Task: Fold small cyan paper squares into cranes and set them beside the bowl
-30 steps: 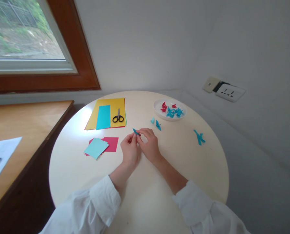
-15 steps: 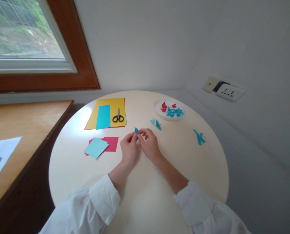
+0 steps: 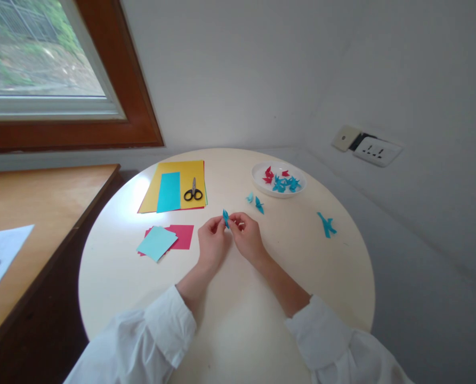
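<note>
Between my fingertips is a small blue folded paper piece (image 3: 225, 217), pointed at its upper end and much like the cranes on the table. My left hand (image 3: 212, 240) pinches it from the left, fingers curled. From the right, my right hand (image 3: 246, 237) pinches it with thumb and fingers. Just beyond my right hand lie a blue paper crane (image 3: 259, 205) and a paler blue crane (image 3: 249, 198). The lower part of the held piece is partly covered by my fingers.
A white plate (image 3: 257, 184) holds several red and blue paper cranes. Black-handled scissors (image 3: 193, 193) and a blue paper strip (image 3: 169, 192) lie on yellow sheets (image 3: 152, 184). Pale blue squares (image 3: 158, 243) overlap red paper (image 3: 185, 237). Blue scraps (image 3: 327, 225) lie right on the round table (image 3: 238, 330).
The blue paper piece has turned slightly between my fingers and shows more of its length. Both hands stay almost in place, still pinching it.
</note>
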Demonstrator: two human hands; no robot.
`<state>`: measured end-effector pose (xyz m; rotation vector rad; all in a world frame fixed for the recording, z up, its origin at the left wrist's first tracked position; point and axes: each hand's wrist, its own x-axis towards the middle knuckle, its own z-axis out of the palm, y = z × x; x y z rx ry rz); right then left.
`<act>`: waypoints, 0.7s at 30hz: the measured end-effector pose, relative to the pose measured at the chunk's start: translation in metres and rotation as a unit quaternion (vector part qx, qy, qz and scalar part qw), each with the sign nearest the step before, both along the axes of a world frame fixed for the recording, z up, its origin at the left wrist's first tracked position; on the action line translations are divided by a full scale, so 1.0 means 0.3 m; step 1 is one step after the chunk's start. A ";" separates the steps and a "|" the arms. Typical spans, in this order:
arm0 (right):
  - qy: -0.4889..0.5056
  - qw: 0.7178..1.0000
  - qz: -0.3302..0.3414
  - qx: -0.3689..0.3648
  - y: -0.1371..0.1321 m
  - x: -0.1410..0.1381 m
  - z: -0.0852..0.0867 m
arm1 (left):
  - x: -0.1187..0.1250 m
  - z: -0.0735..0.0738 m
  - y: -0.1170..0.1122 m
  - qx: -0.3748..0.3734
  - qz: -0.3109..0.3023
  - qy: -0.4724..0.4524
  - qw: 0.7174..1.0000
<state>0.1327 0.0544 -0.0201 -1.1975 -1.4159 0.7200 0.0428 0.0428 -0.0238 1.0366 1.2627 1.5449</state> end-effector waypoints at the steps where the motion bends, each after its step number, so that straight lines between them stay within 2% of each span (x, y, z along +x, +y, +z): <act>1: -0.002 1.000 -0.003 0.003 0.000 0.000 -0.002 | 0.000 0.001 0.000 0.003 -0.007 0.005 1.000; 8: 0.001 1.000 0.003 0.012 0.001 0.002 -0.008 | 0.001 0.014 0.000 0.002 -0.002 -0.042 0.999; 21: 0.011 1.000 -0.016 0.015 -0.013 0.000 0.011 | -0.006 0.018 0.005 0.030 -0.009 0.058 0.998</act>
